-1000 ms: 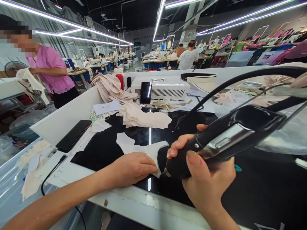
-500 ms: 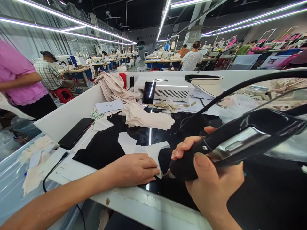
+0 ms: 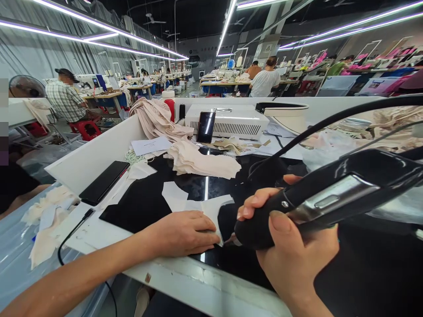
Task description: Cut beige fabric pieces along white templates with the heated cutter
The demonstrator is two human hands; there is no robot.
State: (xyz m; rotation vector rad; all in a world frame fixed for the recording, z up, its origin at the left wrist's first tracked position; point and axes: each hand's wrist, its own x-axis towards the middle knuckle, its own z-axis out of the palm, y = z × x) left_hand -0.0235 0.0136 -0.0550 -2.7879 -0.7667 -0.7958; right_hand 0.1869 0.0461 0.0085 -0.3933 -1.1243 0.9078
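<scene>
Farther right than a second ago, the tool [image 3: 307, 202] has its rear cut off at the view's edge; its tip is hard to make out beside the white piece [image 3: 211, 209]. The right hand [image 3: 297, 251] clasps it; the left hand [image 3: 185, 233], apart, rests over part of the piece, near the tabletop's [image 3: 205, 281] front edge.

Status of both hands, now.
Left hand: open, palm down, fingers resting on the white piece.
Right hand: closed around the black handheld tool.
</scene>
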